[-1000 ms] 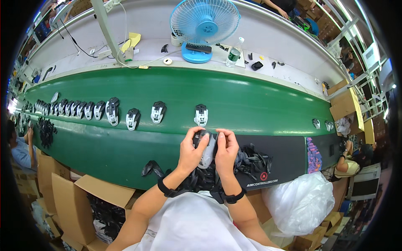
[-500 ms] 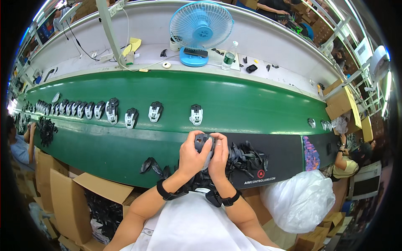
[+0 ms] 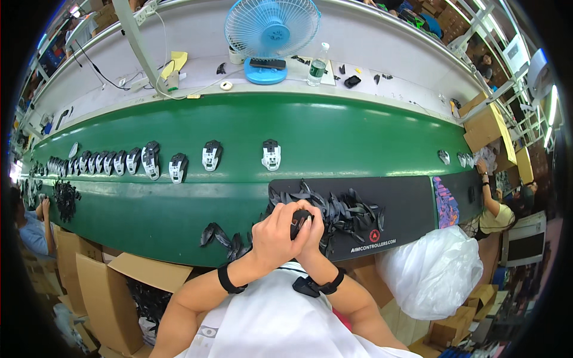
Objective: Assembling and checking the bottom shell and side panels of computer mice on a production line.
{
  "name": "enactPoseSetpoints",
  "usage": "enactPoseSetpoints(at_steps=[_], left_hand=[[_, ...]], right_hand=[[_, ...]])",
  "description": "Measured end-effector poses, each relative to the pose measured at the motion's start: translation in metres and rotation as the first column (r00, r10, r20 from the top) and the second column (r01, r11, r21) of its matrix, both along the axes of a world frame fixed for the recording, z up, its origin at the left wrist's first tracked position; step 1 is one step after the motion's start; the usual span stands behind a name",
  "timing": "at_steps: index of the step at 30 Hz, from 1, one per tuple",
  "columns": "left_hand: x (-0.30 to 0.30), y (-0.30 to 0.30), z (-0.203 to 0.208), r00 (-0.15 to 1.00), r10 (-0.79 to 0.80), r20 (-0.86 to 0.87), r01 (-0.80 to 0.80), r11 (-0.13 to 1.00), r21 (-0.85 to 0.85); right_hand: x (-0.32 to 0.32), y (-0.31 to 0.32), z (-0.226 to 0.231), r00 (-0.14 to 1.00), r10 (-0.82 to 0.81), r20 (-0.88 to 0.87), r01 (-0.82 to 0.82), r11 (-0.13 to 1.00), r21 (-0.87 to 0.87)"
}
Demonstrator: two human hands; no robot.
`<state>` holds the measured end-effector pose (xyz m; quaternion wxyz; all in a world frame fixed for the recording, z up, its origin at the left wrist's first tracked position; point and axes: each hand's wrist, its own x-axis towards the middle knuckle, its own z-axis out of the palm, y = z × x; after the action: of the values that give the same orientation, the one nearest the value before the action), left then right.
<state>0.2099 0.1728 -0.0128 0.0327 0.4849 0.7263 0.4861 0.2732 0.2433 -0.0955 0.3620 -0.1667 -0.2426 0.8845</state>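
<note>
A dark computer mouse [image 3: 300, 221] is clasped between my two hands, just above the near edge of the work surface. My left hand [image 3: 273, 235] wraps its left side, and my right hand [image 3: 313, 237] closes round the right with the thumb on top. Fingers cover most of the mouse. Under and beyond my hands lies a heap of curved black plastic pieces [image 3: 346, 210] on a black mat [image 3: 406, 206]. More such pieces [image 3: 218, 234] spill onto the green surface at the left.
Black-and-white mouse shells [image 3: 271, 156] stand in a row along the green belt [image 3: 239, 119]. Behind are a blue fan [image 3: 265, 73] and a bottle [image 3: 317, 65]. A white plastic bag [image 3: 430, 274] bulges at right; an open carton [image 3: 104, 298] stands at left. Co-workers sit at both ends.
My hands have drawn closer to my body and closed further round the mouse, which is now turned and more covered. My view has shifted slightly; the row of shells stands as before.
</note>
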Motion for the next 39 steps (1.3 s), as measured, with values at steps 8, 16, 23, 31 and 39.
enactPoseSetpoints(at_steps=[8, 16, 23, 31, 39], left_hand=[[-0.022, 0.024, -0.037, 0.809, 0.093, 0.581, -0.160, 0.985, 0.065], [-0.100, 0.034, -0.108, 0.448, 0.044, 0.893, -0.203, 0.978, 0.053], [-0.278, 0.012, -0.236, 0.751, 0.400, 0.525, -0.329, 0.916, -0.228], [-0.279, 0.082, -0.191, 0.919, 0.391, -0.044, -0.347, 0.751, -0.561], [-0.252, 0.130, -0.160, 0.892, 0.039, -0.450, -0.293, 0.808, -0.511]], right_hand=[[-0.036, 0.017, 0.008, 0.945, -0.032, 0.324, 0.137, 0.942, -0.307], [-0.104, 0.017, -0.042, 0.851, -0.205, 0.483, 0.183, 0.979, 0.094], [-0.077, 0.011, -0.088, 0.720, -0.070, 0.690, -0.383, 0.790, 0.479], [-0.070, -0.002, -0.069, 0.538, -0.083, 0.839, -0.716, 0.481, 0.506], [-0.106, -0.028, -0.086, 0.554, -0.198, 0.809, -0.829, -0.039, 0.558]])
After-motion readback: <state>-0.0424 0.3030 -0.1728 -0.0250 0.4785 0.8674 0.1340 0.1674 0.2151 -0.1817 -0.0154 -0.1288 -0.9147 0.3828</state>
